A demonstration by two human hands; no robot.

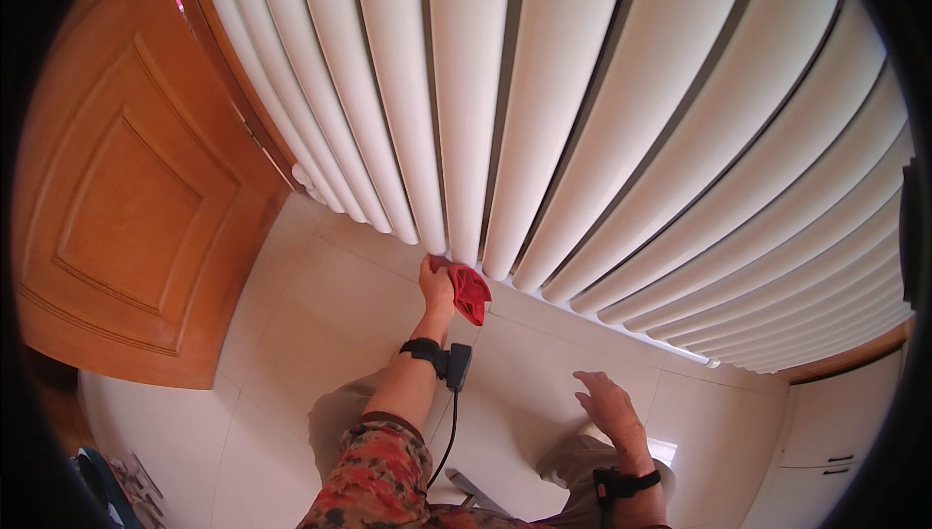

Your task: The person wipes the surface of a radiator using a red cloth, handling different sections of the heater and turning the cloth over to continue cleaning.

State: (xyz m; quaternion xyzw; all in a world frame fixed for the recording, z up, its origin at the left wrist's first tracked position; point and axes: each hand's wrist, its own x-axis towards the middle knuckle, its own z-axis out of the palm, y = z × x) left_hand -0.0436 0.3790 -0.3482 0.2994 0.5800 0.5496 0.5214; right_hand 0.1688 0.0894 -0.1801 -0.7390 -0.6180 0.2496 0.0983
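Observation:
My left hand (436,289) grips a folded red cloth (472,293) at the lower ends of the white tubes of a tall column radiator (470,121). Part of the cloth hangs out to the right of the hand, while my fingertips are partly hidden behind it and the tube ends. Held lower and to the right, my right hand (613,407) is empty with its fingers loosely apart. It hovers over my right knee and the floor, touching nothing that I can see.
An orange-brown panelled wooden door (131,209) stands at the left. White cabinet fronts (837,420) with dark handles are at the lower right. Pale tiles cover the floor (328,296). A black device (459,367) with a cable (455,427) is strapped to my left forearm.

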